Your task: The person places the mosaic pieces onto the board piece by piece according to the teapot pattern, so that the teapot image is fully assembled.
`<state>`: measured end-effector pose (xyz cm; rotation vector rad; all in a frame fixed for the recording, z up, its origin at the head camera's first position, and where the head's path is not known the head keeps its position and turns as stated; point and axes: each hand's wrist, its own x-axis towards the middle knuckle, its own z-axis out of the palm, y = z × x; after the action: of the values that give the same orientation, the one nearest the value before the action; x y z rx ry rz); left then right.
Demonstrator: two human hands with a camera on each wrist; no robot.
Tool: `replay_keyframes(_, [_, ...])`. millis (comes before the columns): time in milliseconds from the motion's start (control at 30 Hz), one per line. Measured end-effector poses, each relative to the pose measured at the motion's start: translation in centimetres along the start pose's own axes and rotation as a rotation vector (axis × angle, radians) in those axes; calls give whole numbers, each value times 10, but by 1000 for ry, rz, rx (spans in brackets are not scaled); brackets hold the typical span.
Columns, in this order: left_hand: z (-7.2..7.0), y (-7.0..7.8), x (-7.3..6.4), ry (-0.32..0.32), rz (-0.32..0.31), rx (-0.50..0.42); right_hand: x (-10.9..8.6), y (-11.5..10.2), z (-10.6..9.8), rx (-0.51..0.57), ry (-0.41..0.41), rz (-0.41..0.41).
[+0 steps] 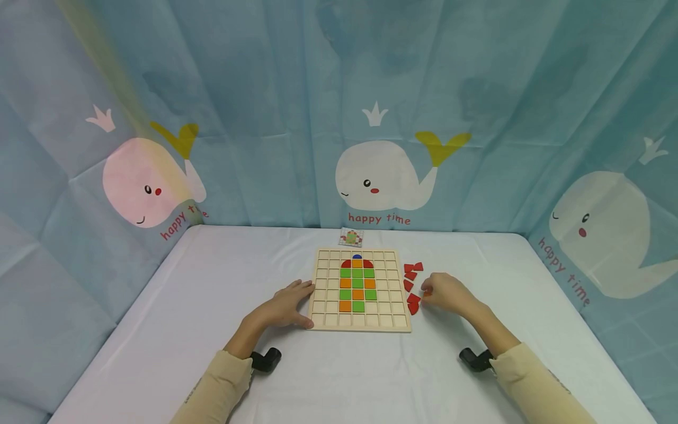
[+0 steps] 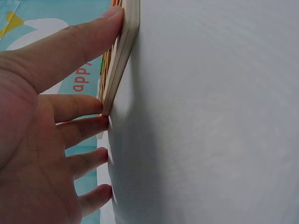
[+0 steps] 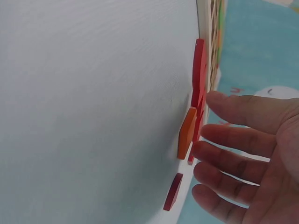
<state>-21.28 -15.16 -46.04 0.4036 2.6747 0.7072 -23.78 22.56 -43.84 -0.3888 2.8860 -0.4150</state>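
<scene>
Head view: I have the wooden board (image 1: 325,319) flat on the white table (image 1: 318,377), coloured tiles (image 1: 358,272) set in its middle squares. A picture card (image 1: 351,237) lies just beyond the far edge; loose red pieces (image 1: 408,285) lie beside the right edge. Left hand (image 1: 286,306) touches the board's left side; right hand (image 1: 447,292) is over an orange piece (image 1: 426,293) near the red ones.

Left wrist view: grip spread, fingers straight, thumb against the board's edge.

Right wrist view: grip unclosed, thumb apart from fingers. Orange piece just before the fingertips; contact, I cannot tell.
</scene>
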Motion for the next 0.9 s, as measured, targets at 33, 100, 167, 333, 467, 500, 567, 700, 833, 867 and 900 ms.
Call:
replay_keyframes(33, [0,0,0,1,2,3,0,1,0,-3,-3,8])
replay_keyframes(100, [0,0,0,3,5,6,0,3,0,-11,-7,19])
replay_keyframes(167, [1,-1,0,3,7,7,0,5,0,-18,-7,25])
replay_keyframes(333, [1,-2,1,-2,10,7,-1,8,2,-26,-6,30])
replay_keyframes(467, [1,-3,1,-10,15,16,-1,10,4,-32,-3,34])
replay_keyframes(500, [2,-3,1,-12,19,19,-1,11,5,-35,-2,35])
replay_keyframes(567, [2,-4,2,-18,23,22,-1,11,6,-40,1,36])
replay_keyframes(700, [2,-6,2,-23,33,24,0,11,7,-39,11,33])
replay_keyframes(833, [2,-7,4,-12,41,23,1,10,7,-28,18,46])
replay_keyframes(867, [2,-7,5,-9,43,18,1,9,7,-26,17,52])
replay_keyframes(900, [1,-7,5,-7,47,14,1,9,7,-27,14,54])
